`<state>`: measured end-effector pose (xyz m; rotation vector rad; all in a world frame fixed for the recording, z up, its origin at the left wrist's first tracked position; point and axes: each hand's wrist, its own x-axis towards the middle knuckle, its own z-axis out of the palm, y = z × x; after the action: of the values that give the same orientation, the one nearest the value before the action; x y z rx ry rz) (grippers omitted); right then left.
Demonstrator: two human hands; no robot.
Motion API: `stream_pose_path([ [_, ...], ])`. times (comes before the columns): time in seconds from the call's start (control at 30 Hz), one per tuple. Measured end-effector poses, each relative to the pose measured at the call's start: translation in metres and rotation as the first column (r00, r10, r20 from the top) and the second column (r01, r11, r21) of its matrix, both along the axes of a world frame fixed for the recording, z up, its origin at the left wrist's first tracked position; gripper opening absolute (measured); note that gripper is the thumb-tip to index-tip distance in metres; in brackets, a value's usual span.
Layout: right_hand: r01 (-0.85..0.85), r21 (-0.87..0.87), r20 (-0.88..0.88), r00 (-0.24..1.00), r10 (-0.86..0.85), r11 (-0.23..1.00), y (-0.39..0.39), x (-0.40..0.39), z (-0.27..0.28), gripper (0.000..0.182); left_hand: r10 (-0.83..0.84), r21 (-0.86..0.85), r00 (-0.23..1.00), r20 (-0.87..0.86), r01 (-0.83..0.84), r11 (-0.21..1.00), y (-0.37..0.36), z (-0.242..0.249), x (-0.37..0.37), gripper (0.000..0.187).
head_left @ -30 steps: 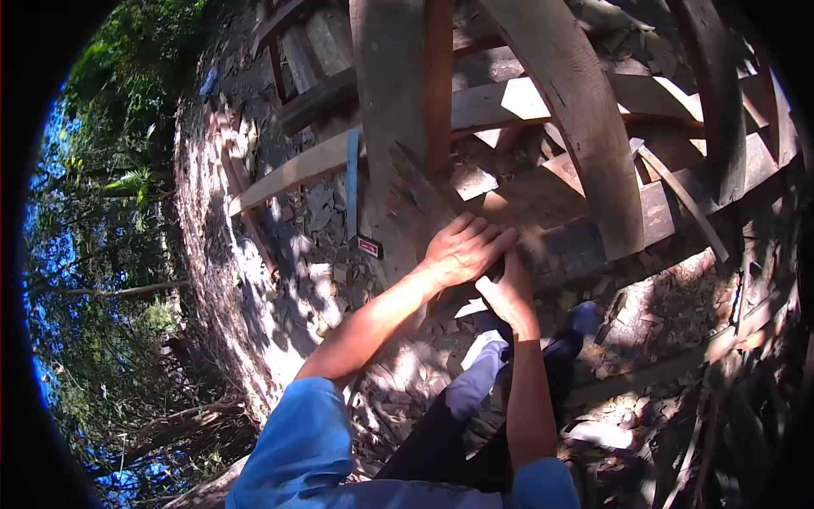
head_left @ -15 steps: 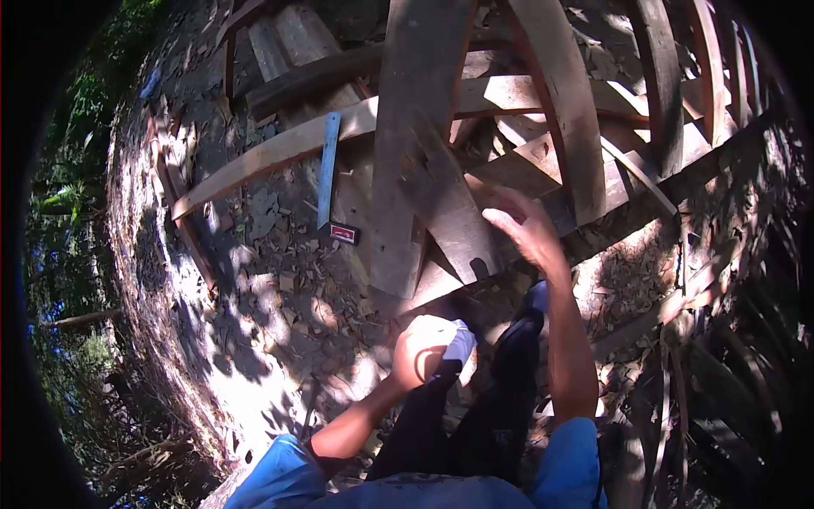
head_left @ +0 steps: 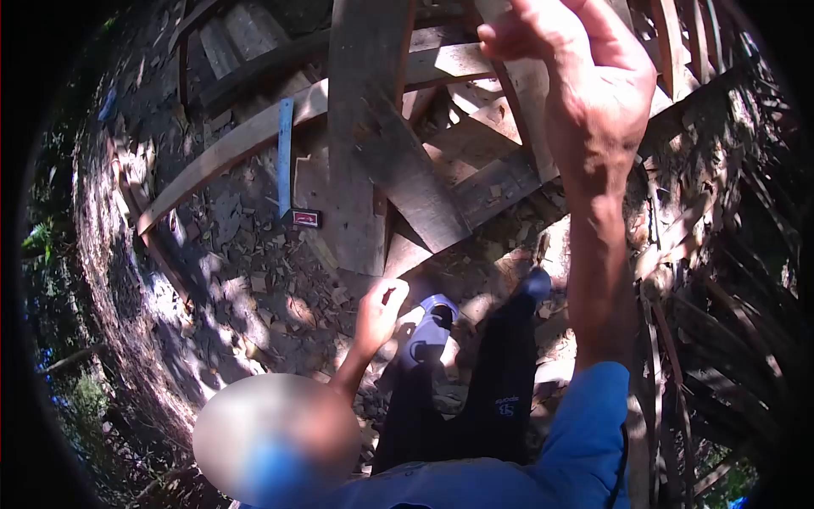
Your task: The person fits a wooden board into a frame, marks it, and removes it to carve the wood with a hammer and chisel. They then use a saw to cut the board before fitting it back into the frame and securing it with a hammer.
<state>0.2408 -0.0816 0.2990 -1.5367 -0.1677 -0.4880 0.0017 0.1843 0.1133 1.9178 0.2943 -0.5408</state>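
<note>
My left hand (head_left: 380,316) is low in the middle, beside my knee, with its fingers curled; what it holds, if anything, I cannot make out. Raised large and close at the upper right, my right hand (head_left: 598,93) has its fingers apart and partly cut off by the top edge, and nothing shows in it. Behind it, wooden boards cross one another. A short broken-ended board (head_left: 415,187) leans over a wide plank (head_left: 354,170). Left of them lie a light blue metal strip (head_left: 286,157) and a small red and black box (head_left: 306,219).
A long curved board (head_left: 229,153) runs across the left. More upright planks (head_left: 670,51) stand at the upper right. Wood chips and leaves cover the ground (head_left: 263,280). Dry palm fronds (head_left: 729,339) lie at the right. A blurred patch hides the lower left.
My right hand has risen away from the short board, up toward the camera. My left hand has shifted a little left and up. The whole view has shifted, so the boards appear further left.
</note>
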Motion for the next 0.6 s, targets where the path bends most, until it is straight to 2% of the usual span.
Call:
stream_pose_path([
  [0.03, -0.095, -0.029, -0.093, 0.991, 0.092, 0.995, -0.002, -0.020, 0.005, 0.017, -0.053, 0.035, 0.998, -0.026, 0.054, 0.998, 0.007, -0.011, -0.011, 0.022],
  [0.07, -0.105, -0.119, -0.207, 0.975, 0.079, 0.987, -0.012, -0.039, 0.008, 0.011, -0.074, 0.032, 0.996, -0.048, 0.076, 0.997, 0.013, -0.017, -0.021, 0.021],
  [0.13, -0.150, -0.101, -0.392, 0.915, 0.099, 0.984, -0.037, -0.077, -0.002, 0.008, -0.096, 0.014, 0.991, -0.096, 0.098, 0.995, 0.020, -0.024, -0.039, 0.021],
  [0.17, -0.203, -0.202, -0.501, 0.862, 0.077, 0.958, -0.052, -0.101, -0.010, 0.007, -0.085, 0.050, 0.988, -0.130, 0.092, 0.995, 0.017, -0.018, -0.041, 0.022],
  [0.2, -0.240, -0.448, -0.374, 0.925, 0.063, 0.861, -0.066, -0.120, -0.016, 0.008, -0.108, 0.062, 0.986, -0.129, 0.116, 0.991, 0.015, -0.018, -0.044, 0.023],
  [0.23, -0.300, -0.541, -0.365, 0.925, 0.102, 0.786, -0.080, -0.137, -0.021, 0.011, -0.124, 0.076, 0.985, -0.123, 0.134, 0.988, 0.015, -0.022, -0.045, 0.023],
  [0.27, -0.383, -0.554, -0.407, 0.899, 0.161, 0.740, -0.097, -0.150, -0.025, 0.012, -0.114, 0.110, 0.989, -0.095, 0.124, 0.986, 0.012, -0.026, -0.046, 0.024],
  [0.3, -0.371, -0.534, -0.410, 0.900, 0.151, 0.760, -0.110, -0.153, -0.026, 0.012, -0.033, 0.135, 0.995, -0.093, 0.046, 0.990, -0.003, -0.013, -0.035, 0.026],
  [0.37, -0.354, -0.495, -0.417, 0.898, 0.140, 0.793, -0.146, -0.149, -0.030, 0.012, 0.153, 0.325, 0.979, -0.137, -0.102, 0.940, -0.035, -0.007, -0.013, 0.031],
  [0.43, -0.228, -0.378, -0.445, 0.895, 0.039, 0.897, -0.186, -0.138, -0.045, 0.014, 0.276, 0.385, 0.955, 0.107, -0.295, 0.874, -0.071, -0.020, 0.006, 0.046],
  [0.47, -0.197, -0.329, -0.407, 0.912, 0.049, 0.923, -0.210, -0.131, -0.063, 0.014, 0.316, 0.347, 0.920, 0.233, -0.382, 0.856, -0.094, -0.024, 0.020, 0.054],
  [0.5, -0.251, -0.341, -0.407, 0.908, 0.098, 0.906, -0.234, -0.120, -0.064, 0.015, 0.353, 0.311, 0.867, 0.351, -0.464, 0.830, -0.115, -0.026, 0.031, 0.062],
  [0.57, -0.286, -0.398, -0.358, 0.923, 0.139, 0.872, -0.276, -0.111, -0.064, 0.014, 0.226, 0.504, 0.820, 0.526, -0.515, 0.694, -0.157, -0.030, 0.056, 0.075],
  [0.6, -0.326, -0.431, -0.342, 0.922, 0.182, 0.841, -0.301, -0.106, -0.069, 0.013, 0.244, 0.557, 0.815, 0.526, -0.547, 0.626, -0.175, -0.035, 0.071, 0.077],
])
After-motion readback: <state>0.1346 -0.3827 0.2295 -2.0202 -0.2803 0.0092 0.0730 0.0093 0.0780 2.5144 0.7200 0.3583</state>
